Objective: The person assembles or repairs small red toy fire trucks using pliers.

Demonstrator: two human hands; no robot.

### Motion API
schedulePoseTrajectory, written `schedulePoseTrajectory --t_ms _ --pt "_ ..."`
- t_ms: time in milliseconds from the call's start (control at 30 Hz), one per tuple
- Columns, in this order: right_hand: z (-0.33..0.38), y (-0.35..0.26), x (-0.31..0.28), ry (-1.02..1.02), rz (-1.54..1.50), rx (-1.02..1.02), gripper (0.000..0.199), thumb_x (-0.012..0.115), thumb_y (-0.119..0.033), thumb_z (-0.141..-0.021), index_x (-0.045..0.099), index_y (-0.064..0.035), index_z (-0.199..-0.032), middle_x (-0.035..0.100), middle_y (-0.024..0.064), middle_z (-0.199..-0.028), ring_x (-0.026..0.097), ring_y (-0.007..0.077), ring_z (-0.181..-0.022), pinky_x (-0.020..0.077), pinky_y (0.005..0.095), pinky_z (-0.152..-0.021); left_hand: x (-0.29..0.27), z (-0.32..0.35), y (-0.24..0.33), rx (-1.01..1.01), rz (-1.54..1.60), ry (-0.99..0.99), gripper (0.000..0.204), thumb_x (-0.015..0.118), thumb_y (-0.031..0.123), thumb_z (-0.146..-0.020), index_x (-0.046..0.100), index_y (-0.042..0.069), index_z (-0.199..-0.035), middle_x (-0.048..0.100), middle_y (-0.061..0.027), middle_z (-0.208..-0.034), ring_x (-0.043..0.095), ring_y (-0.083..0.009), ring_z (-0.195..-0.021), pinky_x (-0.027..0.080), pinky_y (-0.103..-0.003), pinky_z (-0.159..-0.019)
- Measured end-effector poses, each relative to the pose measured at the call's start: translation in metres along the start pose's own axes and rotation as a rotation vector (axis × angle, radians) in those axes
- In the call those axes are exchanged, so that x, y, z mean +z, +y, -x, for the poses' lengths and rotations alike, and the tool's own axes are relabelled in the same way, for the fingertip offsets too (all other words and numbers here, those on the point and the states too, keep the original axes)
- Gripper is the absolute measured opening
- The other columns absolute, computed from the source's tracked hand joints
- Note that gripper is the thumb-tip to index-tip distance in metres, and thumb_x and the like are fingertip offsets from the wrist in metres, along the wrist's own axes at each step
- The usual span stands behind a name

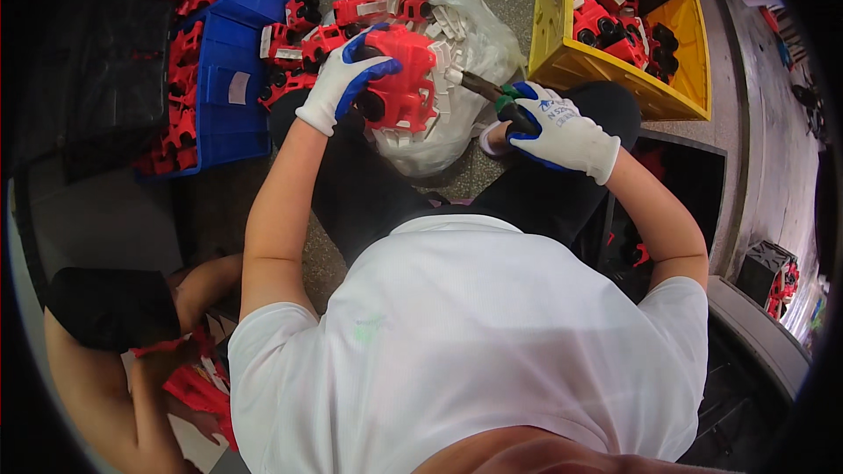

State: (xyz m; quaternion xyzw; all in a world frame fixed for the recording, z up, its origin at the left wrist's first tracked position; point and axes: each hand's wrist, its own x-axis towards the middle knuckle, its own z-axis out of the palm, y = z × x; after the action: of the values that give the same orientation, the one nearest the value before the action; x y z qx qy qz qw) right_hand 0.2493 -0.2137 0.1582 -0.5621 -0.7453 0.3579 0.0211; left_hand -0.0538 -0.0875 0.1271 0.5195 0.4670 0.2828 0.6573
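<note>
My left hand (342,79), in a white glove with blue palm and fingers, grips a red plastic toy truck (405,79) with black wheels. White plastic parts (441,88) show along the truck's right side. My right hand (555,127), gloved the same way, is closed around a hand tool (481,85) with a green and black grip, a dark shaft and a bright tip. That tip points left, close to the white parts by the truck. Its exact kind is unclear. Beneath the truck lies a clear plastic bag (492,35) with several white parts on it.
More red toy trucks (356,9) lie piled beyond my left hand. Blue bins (230,114) of red parts stand at left, a yellow crate (667,92) of red trucks at far right. Another person (97,369) handles red pieces at lower left. A black tray (689,184) sits beside my right arm.
</note>
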Motion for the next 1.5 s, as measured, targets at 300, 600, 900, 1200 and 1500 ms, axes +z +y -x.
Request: schedulePoseTrajectory --t_ms 300,600,900,1200,1500 --pt "-0.002 -0.002 0.001 0.022 0.013 -0.045 0.054 0.061 -0.038 -0.082 0.051 -0.0102 -0.127 0.046 0.018 -0.129 0.046 0.0352 -0.12 0.036 0.0425 -0.101 0.008 0.001 -0.003 0.012 -0.118 -0.032 0.045 0.07 0.013 -0.081 0.058 0.002 -0.123 0.067 -0.0015 -0.092 0.061 -0.0075 -0.079 0.048 -0.022 -0.076" --pt "0.004 0.004 -0.007 0.063 -0.006 -0.09 0.049 0.063 -0.035 -0.083 0.053 -0.007 -0.123 0.05 0.0186 -0.123 0.051 0.0361 -0.114 0.041 0.0406 -0.096 0.03 0.013 0.005 0.111 -0.158 0.023 0.043 0.07 0.018 -0.081 0.059 0.0 -0.118 0.069 -0.0061 -0.094 0.064 -0.0105 -0.083 0.049 -0.024 -0.077" --pt "0.013 0.009 0.01 0.096 0.21 0.001 0.049 0.067 -0.036 -0.08 0.055 -0.0106 -0.121 0.044 0.0187 -0.126 0.046 0.038 -0.116 0.0397 0.0437 -0.097 0.042 0.012 0.018 0.261 -0.462 0.004 0.06 0.075 0.023 -0.075 0.055 0.002 -0.128 0.069 -0.0084 -0.097 0.065 -0.0108 -0.084 0.05 -0.026 -0.079" --pt "0.003 0.016 0.016 0.059 0.309 0.002 0.044 0.065 -0.035 -0.081 0.059 -0.0081 -0.115 0.045 0.0189 -0.12 0.046 0.0385 -0.113 0.0382 0.0444 -0.098 0.036 0.005 -0.008 0.361 -0.486 0.039 0.064 0.076 0.023 -0.073 0.054 0.006 -0.131 0.069 -0.0088 -0.097 0.065 -0.0122 -0.084 0.05 -0.027 -0.081" --pt "0.017 -0.013 -0.027 -0.195 0.269 0.02 0.058 0.062 -0.037 -0.085 0.046 -0.0073 -0.131 0.037 0.019 -0.139 0.037 0.0348 -0.13 0.0301 0.0426 -0.108 0.03 0.02 0.011 0.324 -0.596 -0.005 0.061 0.073 0.026 -0.075 0.054 0.0 -0.127 0.07 -0.0097 -0.094 0.066 -0.0147 -0.086 0.049 -0.027 -0.082"
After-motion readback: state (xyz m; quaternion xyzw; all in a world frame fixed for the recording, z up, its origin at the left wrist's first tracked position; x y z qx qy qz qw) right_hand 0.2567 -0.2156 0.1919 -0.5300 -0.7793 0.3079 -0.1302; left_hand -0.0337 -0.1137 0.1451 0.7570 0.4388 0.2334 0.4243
